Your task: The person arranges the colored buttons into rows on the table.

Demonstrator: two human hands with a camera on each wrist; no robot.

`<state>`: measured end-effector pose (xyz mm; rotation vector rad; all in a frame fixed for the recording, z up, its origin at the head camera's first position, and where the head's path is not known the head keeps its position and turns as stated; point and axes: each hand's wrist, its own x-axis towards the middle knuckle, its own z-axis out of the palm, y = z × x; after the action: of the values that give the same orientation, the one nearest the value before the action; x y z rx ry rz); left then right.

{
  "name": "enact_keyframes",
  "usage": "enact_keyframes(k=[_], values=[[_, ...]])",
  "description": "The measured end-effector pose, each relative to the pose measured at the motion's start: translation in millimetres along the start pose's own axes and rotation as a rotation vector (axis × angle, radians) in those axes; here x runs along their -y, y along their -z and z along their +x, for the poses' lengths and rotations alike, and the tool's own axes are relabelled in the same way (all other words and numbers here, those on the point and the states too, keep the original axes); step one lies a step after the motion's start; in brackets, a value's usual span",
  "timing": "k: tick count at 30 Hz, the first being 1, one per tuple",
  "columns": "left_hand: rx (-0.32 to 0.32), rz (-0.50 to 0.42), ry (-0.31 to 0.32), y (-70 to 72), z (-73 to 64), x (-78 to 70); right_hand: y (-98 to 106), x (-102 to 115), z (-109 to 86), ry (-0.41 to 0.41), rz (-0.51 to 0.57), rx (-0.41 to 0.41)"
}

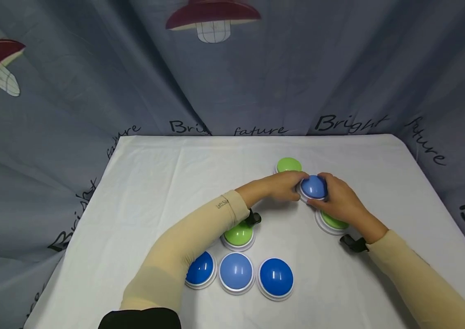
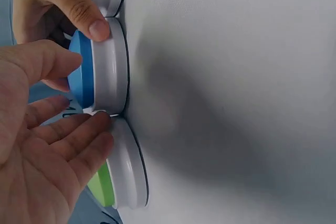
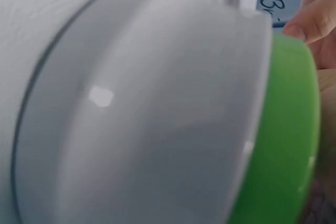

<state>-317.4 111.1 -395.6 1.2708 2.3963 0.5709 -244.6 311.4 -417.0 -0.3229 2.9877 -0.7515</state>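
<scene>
A blue dome push button [image 1: 314, 187] with a white base stands between two green ones at the table's right. My right hand [image 1: 342, 199] grips it from the right; in the left wrist view its thumb [image 2: 98, 29] presses on the white base. From the other side my left hand [image 1: 283, 185] reaches in. Its fingers are loosely extended, fingertips right at the base where the blue button [image 2: 83, 74] meets a green button [image 2: 106, 184]. The left thumb overlaps the blue dome in that view. Close up, the right wrist view shows a green button [image 3: 286, 119].
Beyond the left hand is a green button [image 1: 288, 164]; another green button [image 1: 333, 221] sits under the right hand. Nearer are a green button [image 1: 238, 234], partly behind the left sleeve, and three blue buttons [image 1: 236, 272] in a row. A grey curtain [image 1: 265, 82] borders the white table [image 1: 154, 169].
</scene>
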Motion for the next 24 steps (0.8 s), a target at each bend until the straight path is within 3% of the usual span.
enact_keyframes(k=[5,11,19,24], values=[[0.005,-0.025,0.008,-2.1,1.2,-0.4,-1,1,-1.1,0.001,0.012,-0.027],[-0.020,-0.064,-0.019,3.5,-8.9,1.4,-2,7,-4.7,0.041,0.013,-0.054],[0.028,-0.039,-0.060,14.3,-44.6,-1.4,-5,28,-12.4,0.122,0.067,-0.028],[0.034,-0.022,-0.091,13.9,-71.8,-1.3,-15,44,-20.8,0.160,0.071,-0.023]])
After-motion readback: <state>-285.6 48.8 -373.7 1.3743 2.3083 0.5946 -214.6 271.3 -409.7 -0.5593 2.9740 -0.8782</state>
